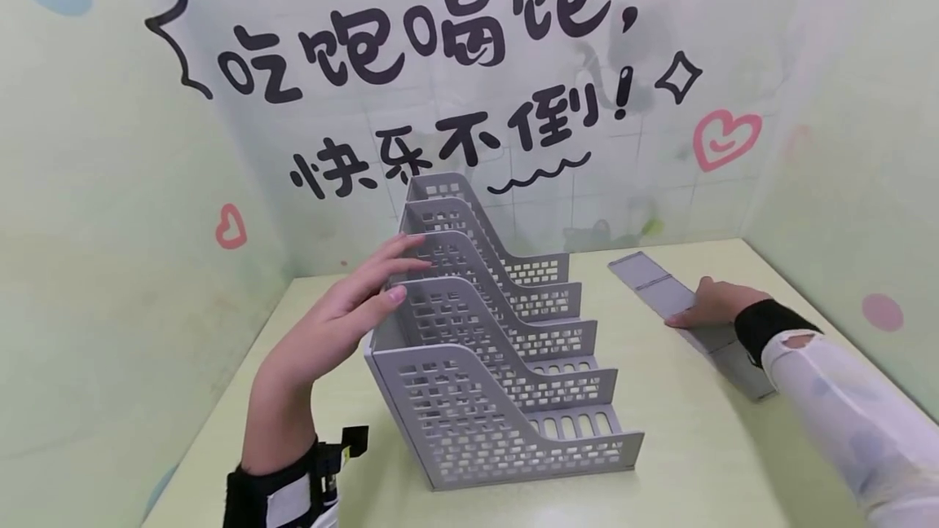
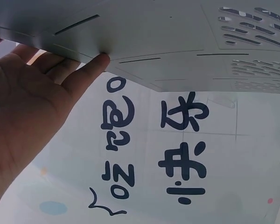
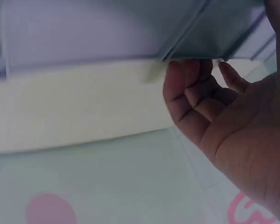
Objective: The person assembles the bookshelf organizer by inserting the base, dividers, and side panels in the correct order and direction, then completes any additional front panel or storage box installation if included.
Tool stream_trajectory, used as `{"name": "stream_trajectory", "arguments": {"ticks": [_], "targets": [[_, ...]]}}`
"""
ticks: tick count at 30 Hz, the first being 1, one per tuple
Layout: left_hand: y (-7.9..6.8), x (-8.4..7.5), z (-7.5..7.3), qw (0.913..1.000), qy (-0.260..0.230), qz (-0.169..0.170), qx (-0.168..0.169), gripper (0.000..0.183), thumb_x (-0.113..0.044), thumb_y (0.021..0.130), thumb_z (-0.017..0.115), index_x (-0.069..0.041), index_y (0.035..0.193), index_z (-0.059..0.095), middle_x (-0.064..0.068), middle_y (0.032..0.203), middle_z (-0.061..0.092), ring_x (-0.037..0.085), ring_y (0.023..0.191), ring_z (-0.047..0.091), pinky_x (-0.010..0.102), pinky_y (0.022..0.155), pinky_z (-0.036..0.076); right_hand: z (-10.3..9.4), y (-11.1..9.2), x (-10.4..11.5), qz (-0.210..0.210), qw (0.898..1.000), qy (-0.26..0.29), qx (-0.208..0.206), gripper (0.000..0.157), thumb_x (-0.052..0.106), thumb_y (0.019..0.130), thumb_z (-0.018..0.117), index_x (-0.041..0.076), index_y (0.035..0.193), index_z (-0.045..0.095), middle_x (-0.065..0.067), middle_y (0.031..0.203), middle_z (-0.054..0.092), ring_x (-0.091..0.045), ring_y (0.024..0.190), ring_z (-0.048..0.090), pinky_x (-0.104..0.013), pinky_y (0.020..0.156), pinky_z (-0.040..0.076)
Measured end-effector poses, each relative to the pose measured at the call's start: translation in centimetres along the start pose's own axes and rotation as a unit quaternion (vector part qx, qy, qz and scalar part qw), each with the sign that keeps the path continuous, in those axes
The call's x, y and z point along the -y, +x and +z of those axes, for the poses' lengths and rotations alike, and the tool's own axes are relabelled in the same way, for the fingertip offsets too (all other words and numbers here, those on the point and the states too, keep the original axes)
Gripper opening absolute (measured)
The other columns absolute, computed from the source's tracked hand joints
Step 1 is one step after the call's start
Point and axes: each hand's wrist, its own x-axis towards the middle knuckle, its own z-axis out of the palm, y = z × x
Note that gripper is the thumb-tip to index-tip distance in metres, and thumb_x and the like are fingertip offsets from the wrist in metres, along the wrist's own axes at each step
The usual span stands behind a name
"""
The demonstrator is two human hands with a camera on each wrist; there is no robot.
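Note:
A grey plastic magazine file rack [image 1: 506, 381] with several upright compartments and perforated sides stands on the table. My left hand [image 1: 341, 312] rests along its tall back edge, fingers extended over the top. In the left wrist view the thumb of that hand [image 2: 32, 100] touches the rack's flat, slotted back panel [image 2: 144, 42]. To the right, my right hand [image 1: 722, 304] grips the long edge of a flat grey panel strip [image 1: 653, 279] divided into segments. In the right wrist view, curled fingers of that hand [image 3: 233, 116] hold the edge of the strip [image 3: 84, 32].
The pale table [image 1: 689, 479] runs back to a wall [image 1: 513, 210] with dark lettering and a pink heart. Walls also stand close on the left [image 1: 132, 226] and right [image 1: 866, 145].

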Motion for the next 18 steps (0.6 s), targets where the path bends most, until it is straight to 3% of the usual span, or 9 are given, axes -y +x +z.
{"name": "stream_trajectory", "arguments": {"ticks": [2,4,8,11,15,16,18], "targets": [[0.1,0.0,0.0,1.0000,-0.002,0.003,-0.001,0.038,-0.019,0.113,0.047,-0.012,0.147,0.060,-0.006,0.175,0.032,0.019,0.168,0.013,0.067,0.131,0.015,0.4,-0.1,0.2,0.006,1.000,0.019,-0.012,0.110,0.067,0.090,0.070,-0.030,0.126,0.035,-0.036,0.108,0.062,-0.040,0.098,0.063,-0.057,0.092,0.055],[0.1,0.0,0.0,1.0000,-0.002,0.004,-0.002,0.037,-0.019,0.113,0.047,-0.013,0.147,0.061,-0.005,0.175,0.032,0.019,0.168,0.013,0.067,0.131,0.015,0.7,-0.2,0.6,0.004,0.999,0.028,-0.027,0.110,0.066,0.092,0.069,-0.032,0.127,0.032,-0.037,0.105,0.062,-0.040,0.094,0.064,-0.054,0.089,0.055],[0.0,0.2,0.0,1.0000,-0.002,0.002,-0.004,0.037,-0.019,0.113,0.047,-0.014,0.146,0.061,-0.004,0.174,0.033,0.019,0.168,0.014,0.067,0.131,0.015,1.3,-0.4,1.7,-0.018,0.997,0.057,-0.049,0.082,0.047,0.100,0.069,-0.026,0.119,0.037,-0.024,0.090,0.059,-0.031,0.080,0.062,-0.040,0.072,0.054],[0.0,0.4,0.0,1.0000,-0.003,0.004,-0.004,0.036,-0.018,0.112,0.048,-0.015,0.146,0.062,-0.004,0.174,0.034,0.018,0.168,0.015,0.066,0.131,0.015,1.1,-0.9,2.7,-0.041,0.994,0.086,-0.055,0.061,0.024,0.102,0.061,-0.025,0.126,0.034,-0.032,0.098,0.060,-0.032,0.083,0.064,-0.038,0.066,0.055],[0.0,0.4,-0.1,1.0000,0.001,0.009,-0.004,0.036,-0.017,0.112,0.048,-0.016,0.145,0.062,-0.005,0.173,0.036,0.017,0.167,0.015,0.066,0.131,0.015,0.2,-2.0,4.6,-0.077,0.988,0.104,-0.078,0.060,0.006,0.097,0.049,-0.027,0.142,0.029,-0.047,0.122,0.059,-0.046,0.101,0.069,-0.048,0.073,0.062],[0.0,0.4,0.0,0.9999,0.002,0.012,-0.004,0.037,-0.017,0.112,0.047,-0.015,0.145,0.063,-0.004,0.173,0.036,0.018,0.168,0.015,0.067,0.131,0.015,0.0,-2.3,5.1,-0.088,0.985,0.111,-0.093,0.061,0.005,0.096,0.048,-0.026,0.145,0.030,-0.046,0.123,0.060,-0.047,0.102,0.070,-0.049,0.074,0.062],[0.1,0.3,0.1,0.9998,0.004,0.017,-0.003,0.037,-0.015,0.111,0.046,-0.013,0.145,0.063,-0.003,0.173,0.035,0.021,0.168,0.014,0.068,0.130,0.013,-0.5,-3.0,6.1,-0.101,0.977,0.136,-0.131,0.063,0.005,0.095,0.049,-0.023,0.150,0.034,-0.040,0.108,0.066,-0.043,0.093,0.071,-0.046,0.071,0.061]]}}
